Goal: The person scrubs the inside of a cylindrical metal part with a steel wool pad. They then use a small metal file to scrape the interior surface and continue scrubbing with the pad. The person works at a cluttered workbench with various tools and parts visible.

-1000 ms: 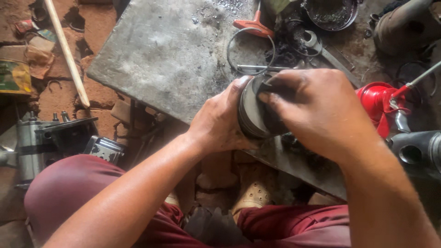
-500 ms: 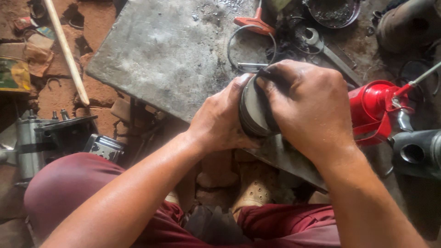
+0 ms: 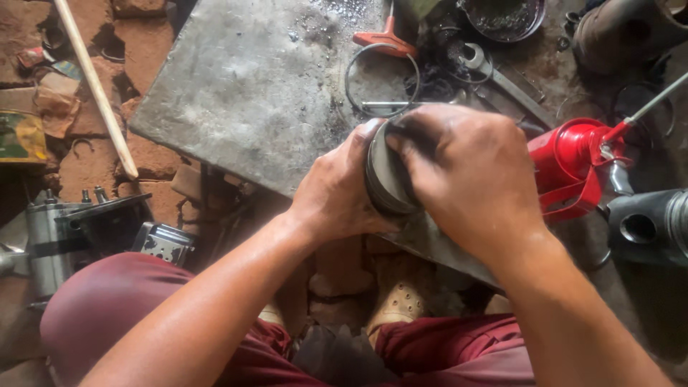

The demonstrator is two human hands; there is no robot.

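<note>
Both hands clamp a round grey metal piston (image 3: 387, 179) over the near edge of the grey slab surface (image 3: 251, 93). Left hand (image 3: 337, 193) cups its left side, grip wrapped tight. Right hand (image 3: 466, 175) covers its right side, fingers curled over the rim. Red oil can (image 3: 570, 165) just right of the piston. Loose metal ring (image 3: 381, 79) beyond it on the slab. Wooden stick (image 3: 97, 89) well left.

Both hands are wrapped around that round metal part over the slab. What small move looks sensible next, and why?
Probably a slight turn of the round metal part within the grip. The left hand cups its flat end while the right hand covers its side, with the fingers pressed along the rim, so only part of the rim is being worked. It is held above the metal slab.
</note>
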